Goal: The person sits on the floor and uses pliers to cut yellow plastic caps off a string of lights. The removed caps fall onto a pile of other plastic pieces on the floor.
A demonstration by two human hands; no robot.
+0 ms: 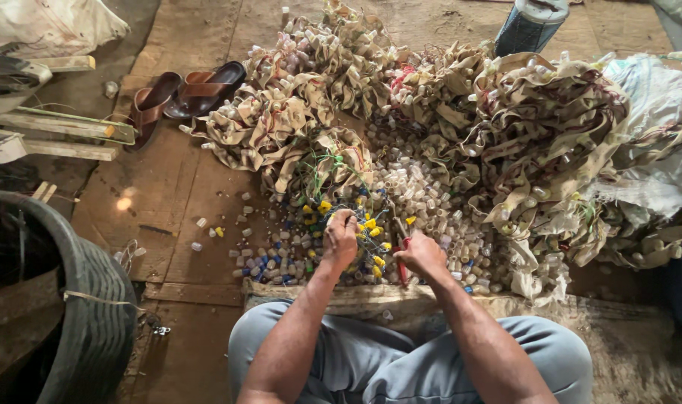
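My left hand point(341, 236) is closed around a tangle of thin wires with yellow and blue plastic pieces point(371, 228), held over the floor in front of my knees. My right hand point(422, 254) grips a red-handled tool point(402, 258) beside that tangle, its tip pointing toward the wires. Below both hands lies a spread of small white, blue and clear plastic caps point(431, 217). Behind it rises a big heap of beige cloth strips studded with white plastic sockets point(401, 105).
A pair of brown sandals point(180, 93) lies at the back left. A black tyre point(79, 299) stands at the left, wooden sticks point(56, 127) behind it. White sacks point(655, 150) sit at the right, a dark cylinder point(528, 26) at the top. Cardboard point(154, 194) covers the floor.
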